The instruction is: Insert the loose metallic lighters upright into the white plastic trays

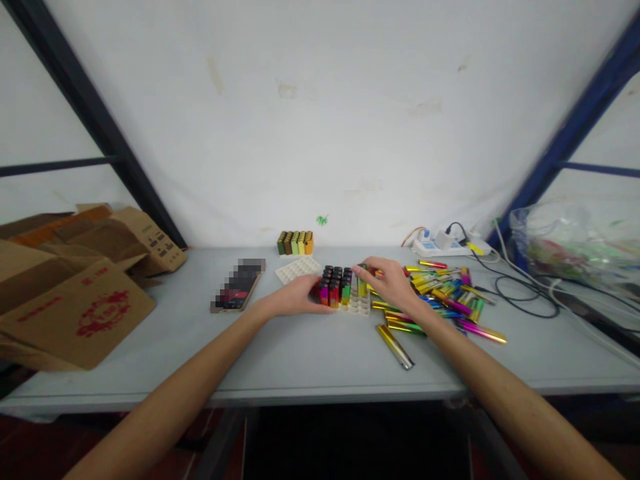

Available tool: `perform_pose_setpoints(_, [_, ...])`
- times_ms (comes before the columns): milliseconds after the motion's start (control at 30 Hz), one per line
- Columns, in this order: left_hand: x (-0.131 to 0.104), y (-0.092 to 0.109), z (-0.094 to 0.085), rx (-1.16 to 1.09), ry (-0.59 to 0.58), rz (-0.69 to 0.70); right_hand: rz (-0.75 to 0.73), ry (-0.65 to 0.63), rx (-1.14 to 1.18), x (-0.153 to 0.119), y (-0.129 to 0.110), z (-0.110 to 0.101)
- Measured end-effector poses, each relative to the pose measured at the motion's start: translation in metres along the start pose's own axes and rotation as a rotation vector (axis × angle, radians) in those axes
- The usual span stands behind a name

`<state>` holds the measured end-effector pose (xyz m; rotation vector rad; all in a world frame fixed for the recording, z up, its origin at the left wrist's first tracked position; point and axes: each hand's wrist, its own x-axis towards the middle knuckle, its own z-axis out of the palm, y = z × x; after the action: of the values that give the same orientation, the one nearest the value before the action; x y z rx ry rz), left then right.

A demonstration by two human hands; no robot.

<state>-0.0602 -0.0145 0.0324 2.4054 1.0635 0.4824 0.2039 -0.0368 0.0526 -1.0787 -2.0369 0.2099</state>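
A white tray (357,307) with rows of round holes lies on the table in front of me. Several shiny lighters (336,293) with black tops stand upright in its left and middle part. My left hand (297,295) grips the tray's left end, its thumb along the front edge and its other fingers partly hidden behind the lighters. Over the tray's right end, my right hand (391,281) pinches a yellow-green lighter (362,285), held upright. Whether its base sits in a hole I cannot tell.
Loose metallic lighters (450,293) are heaped at the right, and a single one (395,347) lies nearer. Behind are an unfilled tray (297,270) and a filled block (295,243). A phone (240,285), cardboard boxes (80,313), a power strip (443,250) and cables (525,310) surround these.
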Motion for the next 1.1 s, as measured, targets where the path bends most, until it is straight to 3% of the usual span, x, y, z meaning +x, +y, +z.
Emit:
perform_pose_setpoints(200, [0.000,0.001,0.000,0.018,0.008,-0.021,-0.049,-0.124,0.051,-0.005,0.005,0.008])
perform_pose_setpoints(433, [0.000,0.002,0.000,0.037,-0.011,-0.036,-0.089,-0.077,0.051,-0.010,0.003,0.014])
perform_pose_setpoints(733, [0.000,0.003,0.000,0.034,-0.018,-0.038,-0.100,-0.159,-0.011,-0.012,-0.010,0.019])
perform_pose_setpoints(1100, [0.000,0.001,0.000,0.033,-0.009,-0.034,-0.100,-0.187,-0.011,-0.011,0.000,0.018])
